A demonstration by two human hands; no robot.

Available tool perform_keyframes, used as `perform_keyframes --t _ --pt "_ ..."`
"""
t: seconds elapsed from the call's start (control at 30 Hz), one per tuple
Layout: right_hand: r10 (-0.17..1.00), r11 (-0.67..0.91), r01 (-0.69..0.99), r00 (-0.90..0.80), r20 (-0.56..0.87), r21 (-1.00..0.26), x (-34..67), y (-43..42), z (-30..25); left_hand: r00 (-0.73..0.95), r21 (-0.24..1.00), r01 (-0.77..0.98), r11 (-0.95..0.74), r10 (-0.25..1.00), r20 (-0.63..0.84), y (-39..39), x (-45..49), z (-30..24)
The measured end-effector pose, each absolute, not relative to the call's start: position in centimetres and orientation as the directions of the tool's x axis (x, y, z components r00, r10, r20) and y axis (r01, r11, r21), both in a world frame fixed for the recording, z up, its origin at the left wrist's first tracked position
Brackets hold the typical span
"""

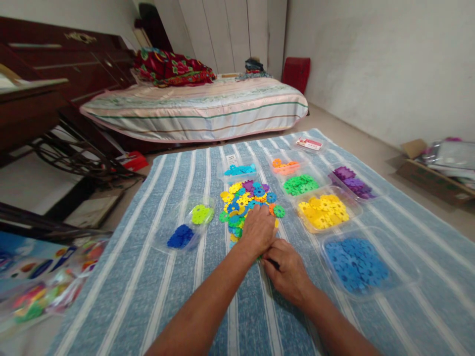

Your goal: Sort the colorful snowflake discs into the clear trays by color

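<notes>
In the head view we see our left hand [259,228] stretched forward, palm down, fingers curled over the near edge of the mixed pile of coloured discs [249,199] that lies in the middle of the blue striped cloth [178,296]; whether it grips a piece we cannot tell, since the fingertips are hidden. Our right hand [287,271] sits just behind and to the right of it, touching it, knuckles up, fingers folded narrow towards the cloth, with what it pinches out of sight. To the right stand clear trays: yellow discs [324,211], green discs [300,184], purple discs [352,182] and, nearest, blue discs [356,264]. To the left a tray holds lime discs [202,214] and dark blue discs [180,236]. At the far edge a small packet [308,144] bears red print too small to read.
</notes>
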State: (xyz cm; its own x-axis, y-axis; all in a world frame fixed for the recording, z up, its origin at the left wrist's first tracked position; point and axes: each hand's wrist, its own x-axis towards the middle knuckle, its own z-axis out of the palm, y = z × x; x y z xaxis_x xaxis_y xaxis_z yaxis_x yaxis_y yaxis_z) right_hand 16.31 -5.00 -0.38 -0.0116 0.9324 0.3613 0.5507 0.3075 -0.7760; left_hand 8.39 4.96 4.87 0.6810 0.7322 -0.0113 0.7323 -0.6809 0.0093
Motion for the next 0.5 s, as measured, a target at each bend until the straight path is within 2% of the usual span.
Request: perform_keyframes --t 0.23,0.5 --pt "0.926 0.333 0.554 -0.039 0.375 -0.763 16.3 -5.0 -0.3 0.73 0.012 0.683 -0.73 0.682 -0.028 4.9 8.0 4.6" --pt "0.933 0.315 0.571 -0.04 0.357 -0.758 16.3 -5.0 -0.3 0.736 0.011 0.677 -0.736 0.677 0.032 4.4 7.1 3.8"
